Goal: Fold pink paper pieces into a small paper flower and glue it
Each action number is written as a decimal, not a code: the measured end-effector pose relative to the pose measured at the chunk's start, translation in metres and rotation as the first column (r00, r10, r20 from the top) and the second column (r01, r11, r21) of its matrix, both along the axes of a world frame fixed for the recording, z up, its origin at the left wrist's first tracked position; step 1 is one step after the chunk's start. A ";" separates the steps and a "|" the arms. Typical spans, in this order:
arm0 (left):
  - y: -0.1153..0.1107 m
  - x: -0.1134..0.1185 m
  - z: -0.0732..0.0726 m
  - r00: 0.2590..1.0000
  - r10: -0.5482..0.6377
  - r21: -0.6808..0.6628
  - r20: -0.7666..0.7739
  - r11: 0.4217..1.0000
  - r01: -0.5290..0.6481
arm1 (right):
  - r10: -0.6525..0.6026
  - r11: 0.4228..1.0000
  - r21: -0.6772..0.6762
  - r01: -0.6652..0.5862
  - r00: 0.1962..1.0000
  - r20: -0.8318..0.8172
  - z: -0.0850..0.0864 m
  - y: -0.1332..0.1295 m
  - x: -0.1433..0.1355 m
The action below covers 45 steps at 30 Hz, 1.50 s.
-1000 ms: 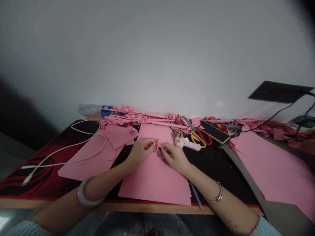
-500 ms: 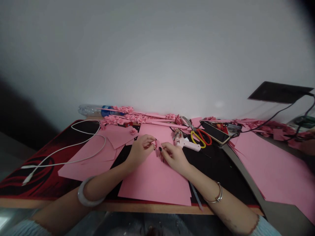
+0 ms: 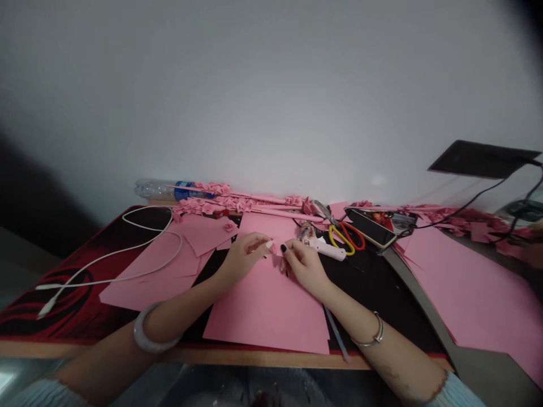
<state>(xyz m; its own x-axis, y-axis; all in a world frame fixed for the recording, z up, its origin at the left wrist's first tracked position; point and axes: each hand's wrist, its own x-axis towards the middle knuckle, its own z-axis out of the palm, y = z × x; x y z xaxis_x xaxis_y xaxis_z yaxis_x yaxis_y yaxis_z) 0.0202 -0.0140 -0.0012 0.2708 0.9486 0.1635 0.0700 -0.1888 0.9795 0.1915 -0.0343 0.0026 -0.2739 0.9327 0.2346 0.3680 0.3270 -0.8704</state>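
A small piece of pink paper (image 3: 276,247) is pinched between my two hands above a large pink sheet (image 3: 267,316). My left hand (image 3: 244,257) grips its left side with thumb and fingers. From the right, my right hand (image 3: 303,264) holds the other side, thumb and fingertips closed on it. How the piece is folded or curled is too small to make out. Just right of my right hand lies a pale pink glue gun (image 3: 328,249). Beyond it are scissors (image 3: 341,234) with red and yellow handles.
Pink paper flowers (image 3: 212,206) and rolled paper stems line the wall, near a clear plastic bottle (image 3: 156,189). A white cable (image 3: 114,281) loops over pink sheets (image 3: 144,288) at left. A phone (image 3: 373,227) and more pink paper (image 3: 470,288) lie right. A pen-like stick (image 3: 338,337) rests near the front edge.
My right hand has shifted slightly to the right and up, and the fingers of both hands have changed position on the small paper piece. Everything else stays put.
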 end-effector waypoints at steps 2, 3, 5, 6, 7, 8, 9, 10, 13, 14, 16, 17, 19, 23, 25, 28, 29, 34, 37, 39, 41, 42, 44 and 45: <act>0.002 0.000 -0.001 0.997 -0.026 -0.127 0.076 0.991 0.036 | 0.006 1.000 -0.017 -0.006 1.000 -0.020 0.000 0.001 0.000; 0.003 0.000 -0.001 0.994 -0.030 -0.180 0.100 0.983 0.048 | 0.023 0.999 -0.032 -0.024 0.999 -0.032 -0.001 0.001 0.000; 0.004 0.000 0.000 0.993 -0.033 -0.240 0.115 0.969 0.060 | 0.065 0.995 -0.067 -0.068 0.997 -0.048 -0.001 0.001 -0.001; 0.004 0.000 0.000 0.993 -0.037 -0.253 0.109 0.965 0.064 | 0.084 0.992 -0.085 -0.089 0.994 -0.063 -0.002 0.001 -0.001; 0.004 0.000 0.000 0.994 -0.042 -0.260 0.098 0.963 0.066 | 0.091 0.990 -0.100 -0.099 0.993 -0.082 -0.002 0.000 -0.002; 0.004 0.000 0.000 0.995 -0.050 -0.263 0.085 0.962 0.071 | 0.099 0.988 -0.112 -0.110 0.990 -0.095 -0.002 0.000 -0.002; 0.004 0.001 0.000 0.995 -0.061 -0.266 0.074 0.961 0.079 | 0.103 0.986 -0.120 -0.117 0.988 -0.111 -0.002 0.000 -0.002; 0.004 0.001 -0.001 0.995 -0.074 -0.273 0.068 0.958 0.090 | 0.104 0.985 -0.125 -0.120 0.987 -0.125 -0.001 0.000 -0.003; 0.005 0.000 -0.004 0.991 -0.116 -0.320 0.068 0.938 0.132 | 0.097 0.983 -0.142 -0.120 0.982 -0.160 0.000 0.001 -0.003; 0.005 0.000 -0.005 0.989 -0.126 -0.335 0.074 0.931 0.144 | 0.093 0.981 -0.150 -0.119 0.981 -0.169 0.001 0.001 -0.003; 0.005 0.000 -0.008 0.986 -0.140 -0.353 0.087 0.922 0.162 | 0.087 0.979 -0.167 -0.118 0.979 -0.182 0.001 0.002 -0.002; 0.005 0.000 -0.009 0.985 -0.146 -0.352 0.095 0.920 0.170 | 0.086 0.978 -0.173 -0.118 0.979 -0.186 0.001 0.002 -0.002; 0.005 0.000 -0.010 0.981 -0.160 -0.342 0.113 0.920 0.189 | 0.085 0.977 -0.178 -0.120 0.978 -0.192 0.000 0.002 -0.002; 0.005 0.000 -0.011 0.974 -0.189 -0.324 0.127 0.920 0.221 | 0.093 0.976 -0.176 -0.130 0.974 -0.207 -0.002 0.003 -0.002; 0.005 0.000 -0.011 0.974 -0.193 -0.329 0.117 0.918 0.222 | 0.097 0.974 -0.180 -0.138 0.971 -0.217 -0.002 0.003 -0.002; 0.004 -0.001 -0.009 0.976 -0.193 -0.326 0.104 0.920 0.217 | 0.099 0.972 -0.186 -0.144 0.968 -0.232 -0.002 0.003 -0.002; 0.004 -0.001 -0.008 0.976 -0.195 -0.320 0.095 0.923 0.215 | 0.097 0.972 -0.187 -0.142 0.968 -0.233 -0.002 0.003 -0.002; 0.001 -0.002 -0.002 0.978 -0.203 -0.287 0.046 0.935 0.208 | 0.092 0.971 -0.194 -0.138 0.969 -0.228 -0.002 0.003 -0.002; 0.001 -0.002 -0.001 0.979 -0.199 -0.282 0.038 0.938 0.202 | 0.097 0.971 -0.192 -0.145 0.967 -0.238 -0.001 0.002 -0.003; 0.001 -0.001 -0.001 0.981 -0.193 -0.277 0.031 0.941 0.194 | 0.096 0.970 -0.193 -0.145 0.966 -0.241 0.000 0.002 -0.003; 0.001 -0.001 -0.002 0.981 -0.193 -0.269 0.023 0.944 0.192 | 0.092 0.969 -0.199 -0.143 0.965 -0.246 0.001 0.002 -0.004; 0.001 -0.001 -0.003 0.981 -0.194 -0.265 0.020 0.945 0.192 | 0.091 0.968 -0.203 -0.144 0.964 -0.251 0.001 0.002 -0.004; 0.001 -0.001 -0.003 0.981 -0.192 -0.259 0.017 0.947 0.190 | 0.089 0.966 -0.212 -0.147 0.961 -0.263 0.001 0.002 -0.005; 0.001 -0.001 -0.003 0.982 -0.190 -0.257 0.017 0.948 0.188 | 0.088 0.965 -0.214 -0.148 0.960 -0.267 0.001 0.002 -0.005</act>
